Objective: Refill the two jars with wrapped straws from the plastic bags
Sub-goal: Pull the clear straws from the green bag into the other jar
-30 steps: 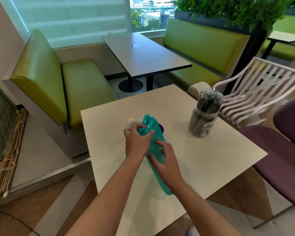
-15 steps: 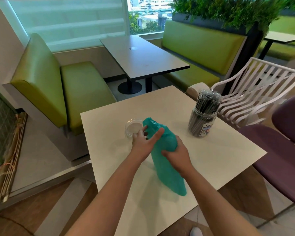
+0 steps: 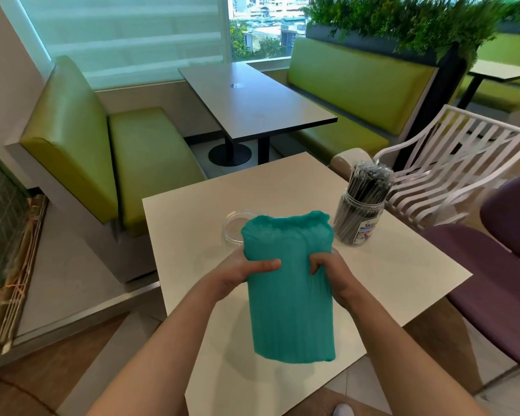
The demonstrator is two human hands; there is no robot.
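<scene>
Both hands are on the teal bag in the middle of the frame. Left hand grips its left side with the thumb laid across the front, and right hand has its fingers curled in, pinching the plastic on the right side. So it's squeezed from both sides and held upright over the table, ruffled open end up. You can see ridges through the plastic, but what's inside isn't actually visible.

Just behind the bag, on its upper left, a clear jar peeks out; most of it is hidden, so can't say how full it is. Second jar stands to the right of the bag, near the table's right edge, packed with dark wrapped straws sticking out the top, label facing the camera.

White slatted chair sits at right behind that jar, green bench at left, dark table up top centre.
</scene>
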